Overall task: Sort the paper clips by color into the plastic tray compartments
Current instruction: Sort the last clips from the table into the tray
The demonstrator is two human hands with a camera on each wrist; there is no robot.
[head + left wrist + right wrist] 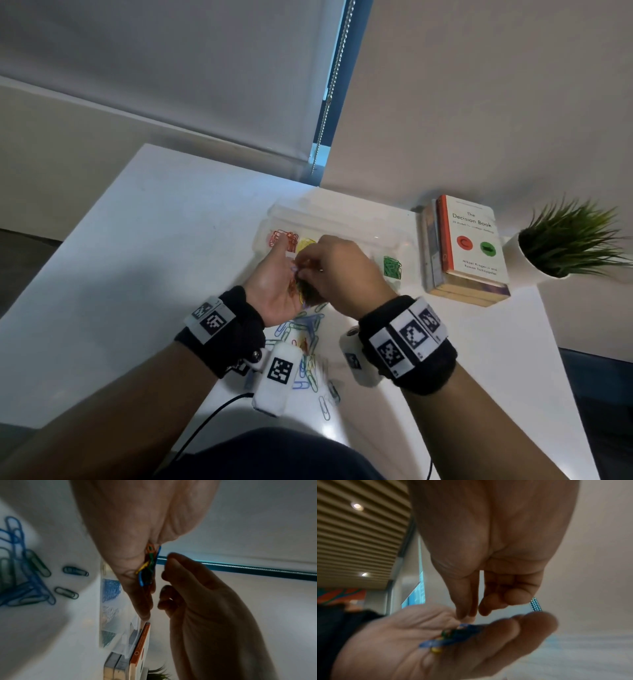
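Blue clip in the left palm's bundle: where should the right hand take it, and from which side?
Take the blue clip by its rounded end sticking out of the mixed bundle, probably from above with the right hand, thumb and forefinger. The left hand cups the bundle palm-up, so only the top is free.

I note a stack of books [467,246] on the white table [164,219], a potted plant [565,240] just right of it, and a roller blind [154,68] behind.
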